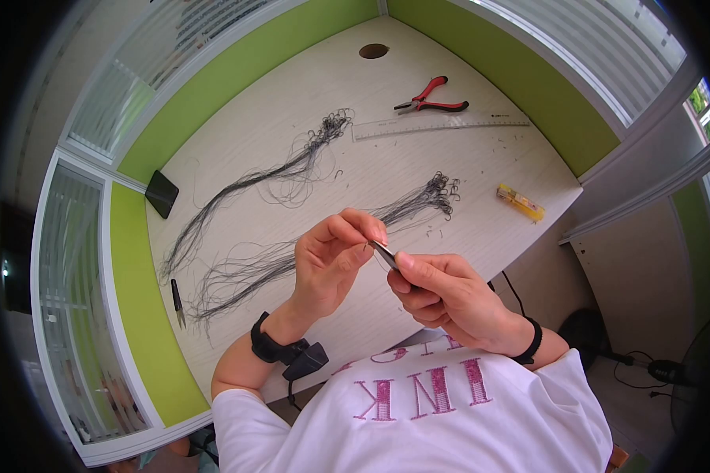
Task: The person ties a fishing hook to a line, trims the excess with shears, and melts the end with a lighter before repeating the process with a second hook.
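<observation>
In the head view, my left hand [327, 264] is closed in a pinch, its thumb and fingertips on a small thin piece that looks like a fish hook [367, 245]. My right hand [461, 303] grips a short, slim metal tool [383, 255] whose tip meets my left fingertips. Its exact kind is mostly hidden by my fingers. Behind my left hand lies a bundle of fish hooks [442, 191] on long dark lines, its strands running left under my wrist. Farther back rests a second bundle of fish hooks [335, 124], its lines trailing toward the left edge.
Red-handled pliers [430, 101] and a clear ruler [442, 128] lie at the back. A yellow object [521, 202] sits near the right edge. At left are a black phone-like slab [162, 195] and a black-handled pointed tool [178, 303]. Green partitions [237, 91] border the table.
</observation>
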The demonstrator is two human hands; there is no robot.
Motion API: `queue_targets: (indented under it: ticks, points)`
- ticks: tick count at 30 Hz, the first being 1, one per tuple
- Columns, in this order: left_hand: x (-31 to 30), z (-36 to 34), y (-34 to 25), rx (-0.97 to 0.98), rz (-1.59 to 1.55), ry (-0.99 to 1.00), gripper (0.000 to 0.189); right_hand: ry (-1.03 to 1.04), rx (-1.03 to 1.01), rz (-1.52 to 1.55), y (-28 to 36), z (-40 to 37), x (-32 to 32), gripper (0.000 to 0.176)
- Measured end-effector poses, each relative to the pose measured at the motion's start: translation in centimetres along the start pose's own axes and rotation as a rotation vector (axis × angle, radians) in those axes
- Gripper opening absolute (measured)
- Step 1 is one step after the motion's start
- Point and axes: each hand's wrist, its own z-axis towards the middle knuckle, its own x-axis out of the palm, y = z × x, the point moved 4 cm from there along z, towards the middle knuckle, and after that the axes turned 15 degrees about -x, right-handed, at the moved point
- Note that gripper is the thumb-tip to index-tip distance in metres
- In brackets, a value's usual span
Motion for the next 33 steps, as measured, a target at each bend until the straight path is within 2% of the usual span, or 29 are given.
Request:
queue_targets:
  ticks: [6, 8, 24, 26, 33]
  points:
    - [-0.44, -0.04, 0.28, 0.029, -0.072, 0.084, 0.005, -0.001, -0.005, 0.004, -0.06, -0.01, -0.07, 0.037]
    - [-0.03, -0.03, 0.05, -0.019, -0.008, -0.006, 0.011, -0.001, -0.011, 0.0, -0.03, -0.06, -0.05, 0.038]
    - [-0.36, -0.04, 0.25, -0.026, -0.009, -0.01, 0.01, -0.004, -0.035, -0.026, -0.06, -0.02, -0.13, 0.037]
    - [-0.81, -0.05, 0.47, 0.024, -0.054, 0.086, 0.008, -0.014, -0.024, -0.03, -0.03, -0.03, -0.11, 0.037]
    - [-0.85, -0.07, 0.44, 0.048, -0.049, 0.097, 0.01, -0.005, -0.007, 0.002, -0.12, 0.0, -0.12, 0.038]
